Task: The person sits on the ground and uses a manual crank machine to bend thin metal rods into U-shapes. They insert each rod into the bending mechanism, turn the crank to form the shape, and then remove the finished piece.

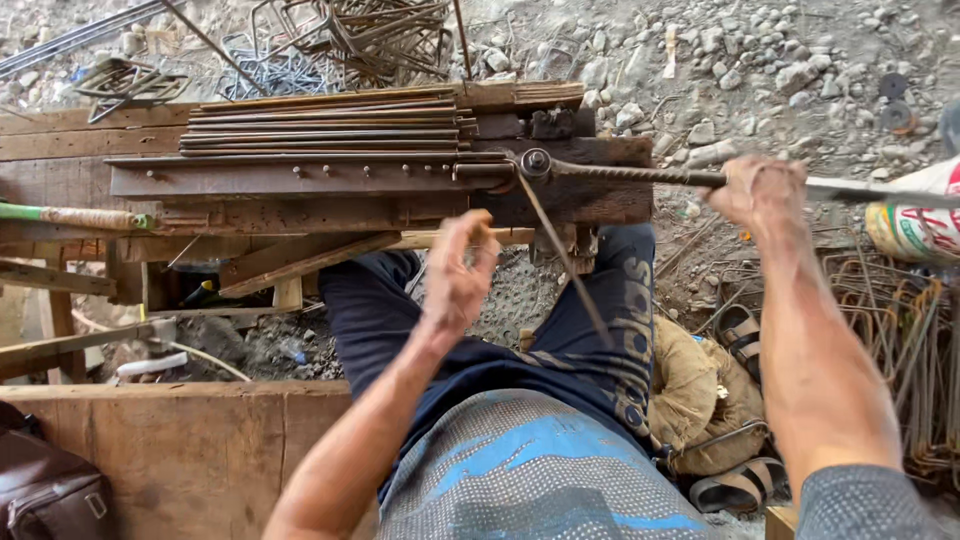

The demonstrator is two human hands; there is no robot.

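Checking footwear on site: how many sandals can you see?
2: one sandal right of the person's leg, another sandal lower by the tan sack. Others may be hidden.

Head view. Right hand [762, 190] grips the ribbed lever bar [630, 174] pivoting on a bolt [536, 160] at the wooden bending bench [300, 215]. Left hand [458, 272] hangs loosely curled beside a thin steel rod [562, 255] angled down from the pivot. Straight rods [320, 125] lie stacked on the bench.

White printed sack [915, 222] at right edge; red, green markings.
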